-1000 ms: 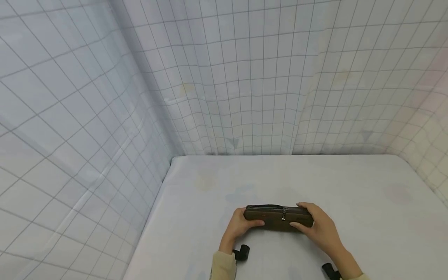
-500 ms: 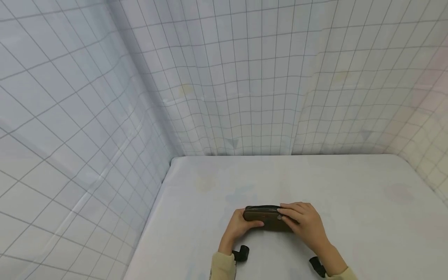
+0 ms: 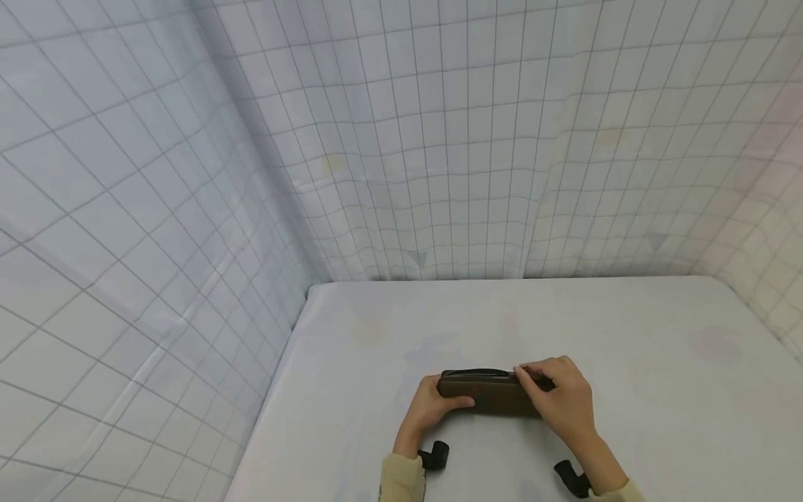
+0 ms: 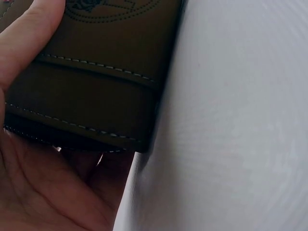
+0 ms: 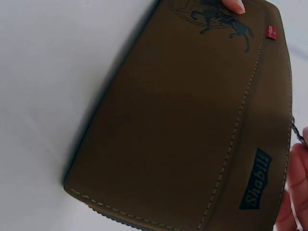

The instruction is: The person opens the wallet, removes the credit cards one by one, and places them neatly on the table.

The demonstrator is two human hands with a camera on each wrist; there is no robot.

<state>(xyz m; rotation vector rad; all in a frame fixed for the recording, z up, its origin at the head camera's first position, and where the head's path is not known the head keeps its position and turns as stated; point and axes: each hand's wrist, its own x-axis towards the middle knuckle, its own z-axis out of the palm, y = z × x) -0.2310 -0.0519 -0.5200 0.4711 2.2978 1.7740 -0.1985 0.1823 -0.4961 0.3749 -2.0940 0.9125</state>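
A brown wallet (image 3: 495, 397) with a zip along its top edge stands on the white table. My left hand (image 3: 428, 408) grips its left end, thumb across the front face. In the left wrist view that thumb (image 4: 29, 36) lies on the stitched brown surface. My right hand (image 3: 567, 401) is at the top edge, right of the wallet's middle. In the right wrist view, its fingertips (image 5: 298, 178) pinch the zip's metal pull (image 5: 297, 130). The wallet's front (image 5: 168, 110) bears a dark horse print, lettering and a small red tag. The right hand covers part of the wallet's right end.
The white table (image 3: 351, 348) spreads around the wallet. Grid-patterned white curtains (image 3: 408, 139) hang behind it and at both sides. Black wrist-worn devices (image 3: 435, 457) sit below both hands.
My right hand has left the wallet's right end, moved left to the zip pull and lifted it to the top edge. The left hand and wallet have hardly moved.
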